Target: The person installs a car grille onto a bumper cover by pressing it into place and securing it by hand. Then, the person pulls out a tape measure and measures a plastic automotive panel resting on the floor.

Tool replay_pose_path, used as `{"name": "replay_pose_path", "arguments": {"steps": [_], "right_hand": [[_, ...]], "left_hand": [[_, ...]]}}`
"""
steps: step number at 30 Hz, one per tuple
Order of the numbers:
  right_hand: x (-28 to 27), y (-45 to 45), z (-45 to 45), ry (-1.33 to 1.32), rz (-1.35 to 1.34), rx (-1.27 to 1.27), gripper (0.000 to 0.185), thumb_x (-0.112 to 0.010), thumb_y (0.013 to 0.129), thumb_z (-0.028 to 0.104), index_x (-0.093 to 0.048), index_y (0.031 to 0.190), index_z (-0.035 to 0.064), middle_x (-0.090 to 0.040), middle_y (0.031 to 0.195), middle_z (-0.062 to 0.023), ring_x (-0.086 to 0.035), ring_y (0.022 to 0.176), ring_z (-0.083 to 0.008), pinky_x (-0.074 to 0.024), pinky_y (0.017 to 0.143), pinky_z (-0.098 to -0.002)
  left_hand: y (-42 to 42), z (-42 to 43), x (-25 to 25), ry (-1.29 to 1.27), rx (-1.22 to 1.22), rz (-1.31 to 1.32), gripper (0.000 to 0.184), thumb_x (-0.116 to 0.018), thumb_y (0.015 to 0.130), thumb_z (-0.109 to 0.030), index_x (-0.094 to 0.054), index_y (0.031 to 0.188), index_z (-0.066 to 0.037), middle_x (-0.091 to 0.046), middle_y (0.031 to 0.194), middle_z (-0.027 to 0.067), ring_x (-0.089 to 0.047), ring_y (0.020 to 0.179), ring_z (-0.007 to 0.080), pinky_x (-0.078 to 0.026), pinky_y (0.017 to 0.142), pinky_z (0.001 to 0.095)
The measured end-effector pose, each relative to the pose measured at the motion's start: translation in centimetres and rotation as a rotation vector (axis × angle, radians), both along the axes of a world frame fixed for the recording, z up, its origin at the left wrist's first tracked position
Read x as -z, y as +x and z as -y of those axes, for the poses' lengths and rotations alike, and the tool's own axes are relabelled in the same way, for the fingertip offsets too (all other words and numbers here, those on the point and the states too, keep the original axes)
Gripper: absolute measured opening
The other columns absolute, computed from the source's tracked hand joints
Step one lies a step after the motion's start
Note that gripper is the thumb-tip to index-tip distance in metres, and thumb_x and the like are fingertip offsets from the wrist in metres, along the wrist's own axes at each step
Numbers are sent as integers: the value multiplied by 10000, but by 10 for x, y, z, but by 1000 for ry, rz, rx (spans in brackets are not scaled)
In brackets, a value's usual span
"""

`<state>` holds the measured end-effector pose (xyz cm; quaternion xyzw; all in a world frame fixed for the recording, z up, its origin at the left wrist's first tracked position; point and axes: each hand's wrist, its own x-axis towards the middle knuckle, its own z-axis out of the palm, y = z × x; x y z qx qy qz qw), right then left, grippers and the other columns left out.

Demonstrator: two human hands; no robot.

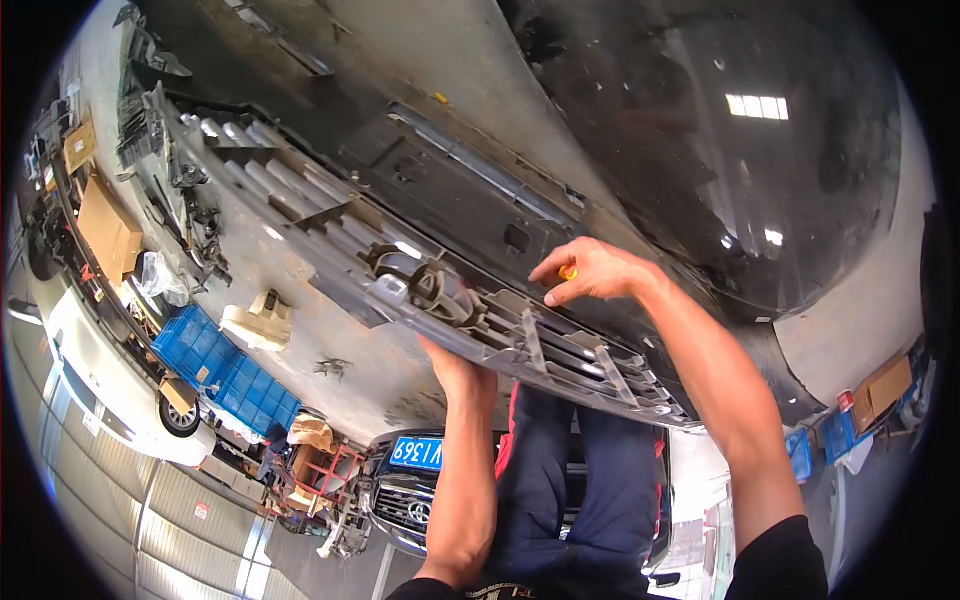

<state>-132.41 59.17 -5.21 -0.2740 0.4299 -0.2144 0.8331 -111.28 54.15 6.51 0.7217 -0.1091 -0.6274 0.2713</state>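
Observed across the middle of the frame: grille [365,235], long, gently curved, slanting from upper left to lower right. Dull grey overall, with rows of slats, brighter glints on the left-hand rows, and a rounded badge mount [440,292] projecting near frame centre. Open crossbars visible at the lower-right end. Found at the lower edge of the grille, just below the badge mount: left hand [455,368], fingers hidden behind; cannot tell how tightly closed. Found just above the right half of the grille, right of frame centre: right hand [592,272], thumb and forefinger drawn near each other, closed about a small orange item [568,272], mostly concealed by the fingers.
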Motion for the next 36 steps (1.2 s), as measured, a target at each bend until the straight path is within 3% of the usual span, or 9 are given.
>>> {"name": "replay_pose_path", "arguments": {"steps": [4, 10, 14, 18, 23, 24, 25, 31, 36], "right_hand": [[-10, 4, 73, -127, -33, 28, 552, -687, 926, 425, -626, 1327, 50, -667, 1274, -138, -606, 1185, -210, -459, 1011, -359], [-10, 37, 174, -293, -183, 182, 499, -604, 988, 401, -610, 1330, 37, -683, 1228, -170, -623, 1140, -208, -475, 977, -349], [-7, 65, 220, -308, -253, 368, 436, -561, 980, 356, -638, 1286, 54, -657, 1252, -206, -624, 1194, -327, -485, 1002, -385], [-6, 92, 262, -456, -297, 517, 426, -551, 1005, 335, -592, 1361, 105, -703, 1147, -195, -678, 1036, -293, -503, 932, -363], [-9, 93, 279, -540, -417, 347, 450, -496, 943, 238, -582, 1366, 113, -663, 1214, -184, -633, 1104, -365, -501, 945, -423], [-10, 91, 277, -570, -432, 310, 477, -474, 915, 248, -593, 1361, 131, -652, 1238, -172, -612, 1136, -374, -491, 964, -455], [-10, 93, 276, -674, -502, 354, 460, -475, 900, 152, -603, 1335, 76, -683, 1128, -182, -652, 1009, -380, -517, 900, -428], [-27, 75, 286, -769, -688, 24, 454, -487, 911, 169, -586, 1343, 68, -686, 1099, -148, -618, 1052, -338, -516, 927, -466], [-26, 73, 278, -792, -695, 44, 486, -502, 912, 172, -544, 1382, 58, -671, 1142, -128, -597, 1086, -330, -512, 949, -448]], "left_hand": [[-4, 48, 7, -165, -115, -83, 665, -364, 997, -656, -540, 1335, -111, -642, 1193, 66, -627, 1061, 222, -534, 915, 383], [-7, 138, 4, -440, 31, -55, 700, -337, 1003, -660, -517, 1354, -82, -633, 1206, 77, -625, 1062, 215, -534, 914, 379], [18, 198, 10, -483, 248, -165, 680, -382, 992, -655, -550, 1309, -77, -655, 1160, 72, -638, 1033, 207, -540, 891, 374], [21, 231, 0, -467, 358, -78, 656, -439, 989, -629, -559, 1293, -60, -661, 1162, 74, -640, 1036, 205, -530, 925, 372], [20, 246, -5, -441, 519, -23, 716, -488, 972, -596, -468, 1405, -26, -584, 1317, 117, -556, 1220, 242, -417, 1077, 398], [21, 249, -7, -444, 522, -23, 716, -488, 972, -596, -468, 1405, -26, -584, 1317, 117, -556, 1220, 242, -417, 1077, 398], [24, 252, -8, -438, 586, -22, 711, -494, 964, -580, -480, 1393, -14, -590, 1315, 119, -563, 1211, 240, -415, 1077, 395], [23, 263, -15, -364, 752, -65, 674, -509, 941, -528, -530, 1344, 12, -620, 1289, 119, -589, 1184, 234, -412, 1072, 384], [12, 269, -21, -314, 756, -53, 641, -515, 944, -511, -549, 1327, 1, -630, 1273, 114, -597, 1169, 226, -416, 1065, 382]]}}
